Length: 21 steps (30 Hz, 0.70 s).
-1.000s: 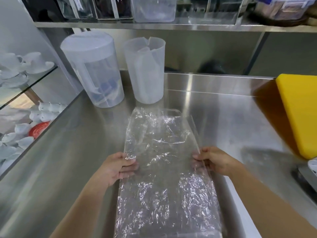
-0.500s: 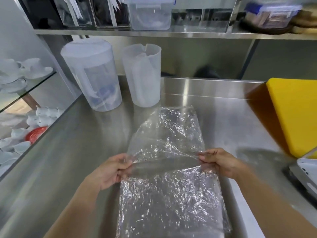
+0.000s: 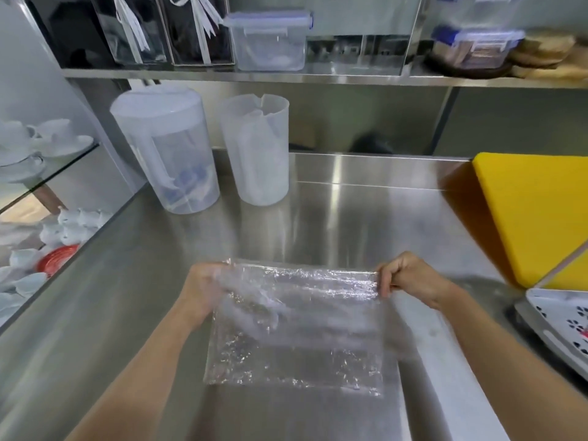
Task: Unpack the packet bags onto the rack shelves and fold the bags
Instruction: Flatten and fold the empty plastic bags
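The clear plastic bag (image 3: 296, 326) lies between both hands, the left hand (image 3: 203, 291) and right hand (image 3: 410, 281) each pinching one upper corner.

Lidded translucent pitcher (image 3: 165, 151) at the back left of the steel surface (image 3: 350, 218), open translucent jug (image 3: 257, 151) just right of the pitcher, yellow cutting board (image 3: 534, 214) far right of it, white cups (image 3: 38, 144) left of it.

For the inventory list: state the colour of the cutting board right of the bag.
Yellow cutting board, plain; head view.
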Each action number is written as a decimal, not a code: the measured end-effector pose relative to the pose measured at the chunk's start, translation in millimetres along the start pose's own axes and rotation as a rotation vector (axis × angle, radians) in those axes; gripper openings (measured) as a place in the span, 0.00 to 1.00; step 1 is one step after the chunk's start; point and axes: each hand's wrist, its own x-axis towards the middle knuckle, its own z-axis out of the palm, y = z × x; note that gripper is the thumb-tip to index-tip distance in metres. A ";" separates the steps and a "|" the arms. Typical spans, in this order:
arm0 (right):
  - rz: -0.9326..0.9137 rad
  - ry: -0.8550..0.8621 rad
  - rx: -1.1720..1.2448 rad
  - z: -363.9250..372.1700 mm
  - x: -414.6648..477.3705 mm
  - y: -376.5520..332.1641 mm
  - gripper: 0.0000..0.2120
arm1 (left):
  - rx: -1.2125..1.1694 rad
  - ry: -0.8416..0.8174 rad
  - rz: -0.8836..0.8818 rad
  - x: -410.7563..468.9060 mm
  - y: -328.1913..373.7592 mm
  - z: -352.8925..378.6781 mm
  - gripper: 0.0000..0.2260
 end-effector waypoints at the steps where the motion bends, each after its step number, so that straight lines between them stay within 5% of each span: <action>1: -0.009 -0.006 -0.049 -1.8 -0.8 1.3 0.24 | 0.063 -0.036 0.083 -1.1 7.2 0.9 0.24; 5: -0.088 0.105 -0.331 -12.7 1.6 3.1 0.29 | 0.267 0.012 0.375 -0.8 42.7 9.8 0.24; 9: -0.225 0.381 -0.507 -16.9 0.1 -24.6 0.18 | 0.330 -0.080 0.533 -4.3 73.9 18.1 0.18; 13: -0.060 -0.149 -0.293 0.4 -6.8 -71.6 0.26 | 0.364 -0.222 0.621 -10.2 101.1 36.8 0.17; 15: 0.010 -0.331 -0.388 12.9 -7.6 -83.8 0.19 | 0.352 -0.329 0.627 -14.5 113.5 47.6 0.13; 17: -0.011 -0.324 -0.427 21.1 -8.8 -87.7 0.08 | 0.357 -0.420 0.583 -13.1 122.4 51.9 0.18; 19: -0.028 -0.158 -0.356 19.3 -11.0 -84.5 0.09 | 0.290 -0.333 0.561 -5.0 126.0 48.9 0.20; 21: -0.043 0.109 -0.219 11.6 -15.0 -75.4 0.12 | 0.018 0.019 0.492 5.7 126.0 40.1 0.22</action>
